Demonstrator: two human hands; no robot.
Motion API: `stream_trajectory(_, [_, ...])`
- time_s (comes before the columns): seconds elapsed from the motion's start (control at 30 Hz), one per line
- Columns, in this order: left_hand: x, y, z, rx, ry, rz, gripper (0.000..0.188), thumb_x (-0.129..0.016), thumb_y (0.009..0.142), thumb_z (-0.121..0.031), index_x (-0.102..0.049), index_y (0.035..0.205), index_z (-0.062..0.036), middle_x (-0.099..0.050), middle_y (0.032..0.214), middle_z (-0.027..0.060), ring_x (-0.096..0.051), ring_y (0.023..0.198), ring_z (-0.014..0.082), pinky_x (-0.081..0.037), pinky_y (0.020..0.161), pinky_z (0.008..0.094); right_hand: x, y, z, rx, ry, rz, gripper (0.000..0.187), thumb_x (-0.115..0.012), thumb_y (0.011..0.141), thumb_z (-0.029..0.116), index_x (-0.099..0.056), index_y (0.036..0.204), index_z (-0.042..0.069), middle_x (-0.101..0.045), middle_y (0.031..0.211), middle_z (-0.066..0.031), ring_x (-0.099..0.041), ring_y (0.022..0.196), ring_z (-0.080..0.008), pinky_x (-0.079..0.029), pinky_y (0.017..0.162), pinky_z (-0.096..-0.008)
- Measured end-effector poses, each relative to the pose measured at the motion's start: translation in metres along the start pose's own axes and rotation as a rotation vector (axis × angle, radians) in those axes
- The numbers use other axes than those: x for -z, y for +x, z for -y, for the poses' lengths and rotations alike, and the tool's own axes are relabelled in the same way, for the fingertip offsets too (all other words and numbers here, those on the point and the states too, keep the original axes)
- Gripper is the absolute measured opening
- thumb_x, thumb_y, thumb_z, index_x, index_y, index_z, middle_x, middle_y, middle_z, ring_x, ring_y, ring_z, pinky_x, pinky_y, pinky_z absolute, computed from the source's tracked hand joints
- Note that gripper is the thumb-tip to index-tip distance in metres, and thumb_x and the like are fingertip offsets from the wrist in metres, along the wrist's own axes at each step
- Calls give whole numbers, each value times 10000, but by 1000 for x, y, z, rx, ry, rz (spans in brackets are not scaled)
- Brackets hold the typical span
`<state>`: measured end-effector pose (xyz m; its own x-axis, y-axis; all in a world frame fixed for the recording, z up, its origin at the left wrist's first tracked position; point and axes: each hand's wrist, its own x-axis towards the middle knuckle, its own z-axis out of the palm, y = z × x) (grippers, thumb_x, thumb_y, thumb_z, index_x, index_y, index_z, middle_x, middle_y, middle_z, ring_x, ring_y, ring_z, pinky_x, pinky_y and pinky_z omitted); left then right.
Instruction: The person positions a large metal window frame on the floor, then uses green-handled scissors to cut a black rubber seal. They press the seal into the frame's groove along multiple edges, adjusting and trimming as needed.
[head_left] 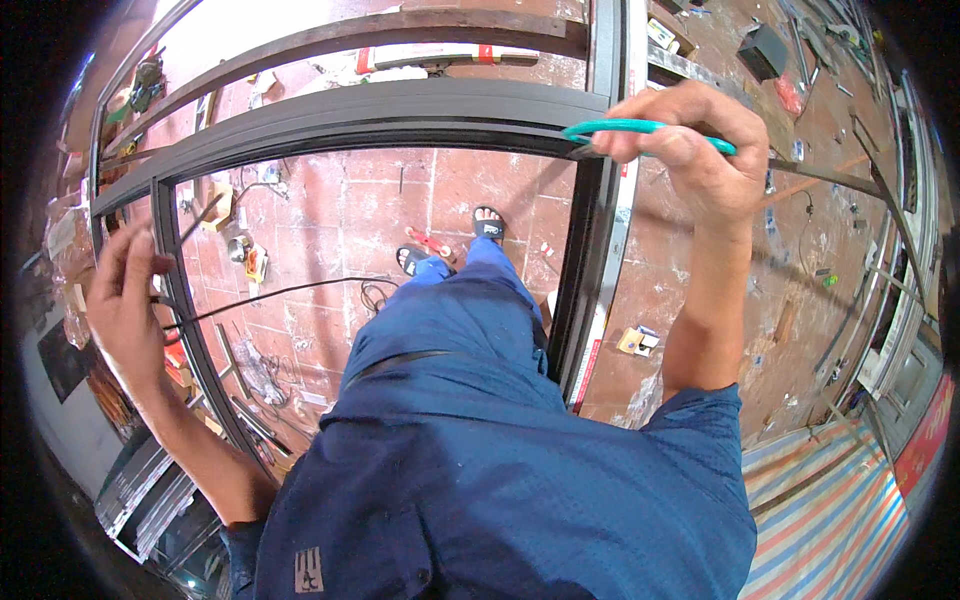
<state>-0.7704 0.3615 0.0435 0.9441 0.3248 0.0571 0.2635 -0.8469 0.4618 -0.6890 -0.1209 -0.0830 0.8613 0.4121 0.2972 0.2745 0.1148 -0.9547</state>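
Pinched between the thumb and fingers of my right hand point(700, 150) is a teal-handled hand tool point(625, 126). Its grey tip points left, against the upper right corner of a dark metal frame point(400, 105); the tool's exact kind does not show. My left hand point(125, 300), fingers curled, is beside the frame's left upright point(178, 270). A thin black flexible strip point(270, 294) runs from this hand through the frame's opening and ends in loose loops near my feet. Another short length slants up from the fingers, which appear closed around the strip.
Beyond the frame's top bar lies a long brown bar point(380, 28). Small boxes point(637, 341), scraps and offcuts litter the red tiled floor point(330, 215). A striped sheet point(830, 500) covers the lower right. Metal lengths point(150, 500) are stacked at lower left.
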Motion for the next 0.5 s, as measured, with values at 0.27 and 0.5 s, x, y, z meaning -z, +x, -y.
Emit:
stream_trajectory(0.27, [-102,-108,155,368,-76,418,265,-707,960,-263,-751,1125,-60,-712,773,69,-654,687,119,-504,649,308,18,-26,-30,203,311,-204,209,-664,928,134,-647,838,-53,-701,783,-240,-696,705,-363,-596,662,-489])
stream_trajectory(0.5, [-164,-186,185,572,-88,754,295,-721,951,-311,-765,1063,-42,-750,764,83,-722,692,138,-537,638,305,34,-31,-44,260,364,-199,269,-661,962,227,-640,812,5,-694,755,-200,-659,706,-329,-554,645,-492])
